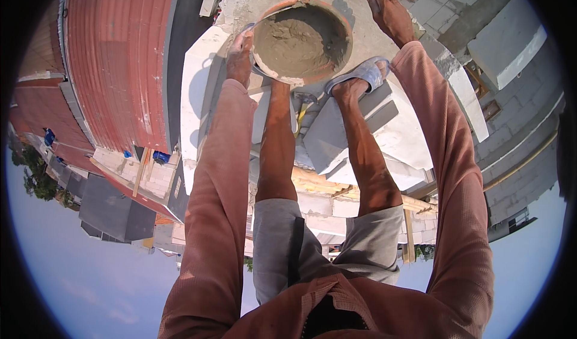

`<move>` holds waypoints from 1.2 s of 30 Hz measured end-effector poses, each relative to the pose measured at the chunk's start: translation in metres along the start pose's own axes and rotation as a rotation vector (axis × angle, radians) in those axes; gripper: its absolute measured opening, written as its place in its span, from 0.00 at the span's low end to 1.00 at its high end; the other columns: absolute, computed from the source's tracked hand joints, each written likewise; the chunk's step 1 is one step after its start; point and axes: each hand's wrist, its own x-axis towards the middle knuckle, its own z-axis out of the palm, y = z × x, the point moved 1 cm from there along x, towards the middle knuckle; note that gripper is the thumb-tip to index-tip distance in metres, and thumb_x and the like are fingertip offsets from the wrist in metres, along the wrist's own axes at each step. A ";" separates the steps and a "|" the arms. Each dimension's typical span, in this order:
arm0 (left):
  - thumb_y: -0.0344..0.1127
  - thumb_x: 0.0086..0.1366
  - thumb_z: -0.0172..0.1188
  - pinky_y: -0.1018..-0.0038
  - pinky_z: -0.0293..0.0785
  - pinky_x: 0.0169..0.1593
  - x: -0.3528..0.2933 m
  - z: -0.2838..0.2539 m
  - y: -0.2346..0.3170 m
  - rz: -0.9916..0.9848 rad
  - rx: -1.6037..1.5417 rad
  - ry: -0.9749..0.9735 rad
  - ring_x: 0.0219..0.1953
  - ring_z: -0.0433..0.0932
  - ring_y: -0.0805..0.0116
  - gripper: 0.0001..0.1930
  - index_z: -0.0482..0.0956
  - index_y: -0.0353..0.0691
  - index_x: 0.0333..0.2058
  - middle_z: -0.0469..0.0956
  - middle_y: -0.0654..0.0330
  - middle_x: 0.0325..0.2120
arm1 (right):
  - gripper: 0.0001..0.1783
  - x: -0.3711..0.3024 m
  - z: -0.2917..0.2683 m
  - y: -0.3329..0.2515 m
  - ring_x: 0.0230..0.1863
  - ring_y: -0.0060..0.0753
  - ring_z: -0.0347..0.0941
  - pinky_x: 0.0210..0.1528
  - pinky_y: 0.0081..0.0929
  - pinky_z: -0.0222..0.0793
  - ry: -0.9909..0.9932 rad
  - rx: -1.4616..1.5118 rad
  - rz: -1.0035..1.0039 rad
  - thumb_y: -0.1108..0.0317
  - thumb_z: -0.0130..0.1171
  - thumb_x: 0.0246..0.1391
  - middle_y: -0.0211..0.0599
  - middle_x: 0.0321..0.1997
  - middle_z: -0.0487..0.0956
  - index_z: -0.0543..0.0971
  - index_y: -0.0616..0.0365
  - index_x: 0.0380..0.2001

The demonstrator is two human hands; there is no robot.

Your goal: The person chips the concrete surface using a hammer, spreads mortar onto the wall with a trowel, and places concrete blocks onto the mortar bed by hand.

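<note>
A round orange-rimmed bucket (347, 43) of wet grey mortar (294, 41) stands on a mortar-smeared surface at the top middle. My left hand (240, 58) is at the left side of its rim, the fingers closed along the edge. Farther right and apart from the bucket, my right hand (390, 15) reaches to the top of the view. Its fingers are curled at a small pale thing by the edge of the masonry, too small to name. Between my legs lies a hammer (302, 110) with a yellow handle, partly hidden by the bucket.
My sandalled right foot (366, 73) stands close to the bucket; the left foot is mostly hidden behind it. Pale blocks (342, 128) lie under and around my legs. A red corrugated roof (120, 56) is at the left, a block wall (526, 140) at the right.
</note>
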 end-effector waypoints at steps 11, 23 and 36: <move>0.57 0.70 0.50 0.65 0.65 0.60 -0.010 -0.001 0.015 -0.096 -0.031 -0.075 0.58 0.66 0.65 0.29 0.67 0.45 0.61 0.68 0.58 0.57 | 0.19 -0.064 0.001 -0.005 0.43 0.58 0.77 0.43 0.48 0.75 -0.048 0.022 0.253 0.55 0.46 0.66 0.47 0.51 0.73 0.72 0.55 0.51; 0.57 0.67 0.55 0.63 0.68 0.58 0.003 -0.021 -0.005 -0.107 0.004 -0.091 0.58 0.63 0.65 0.32 0.64 0.49 0.64 0.63 0.63 0.61 | 0.28 0.053 -0.019 -0.098 0.36 0.61 0.78 0.43 0.49 0.72 -0.347 0.582 0.483 0.45 0.50 0.61 0.59 0.29 0.81 0.81 0.64 0.34; 0.57 0.68 0.54 0.64 0.68 0.56 -0.001 -0.018 0.000 -0.050 0.140 -0.094 0.53 0.67 0.66 0.31 0.65 0.49 0.64 0.65 0.62 0.59 | 0.31 -0.011 -0.005 -0.045 0.40 0.65 0.78 0.45 0.49 0.72 -0.241 0.396 0.475 0.43 0.49 0.62 0.67 0.33 0.79 0.82 0.66 0.38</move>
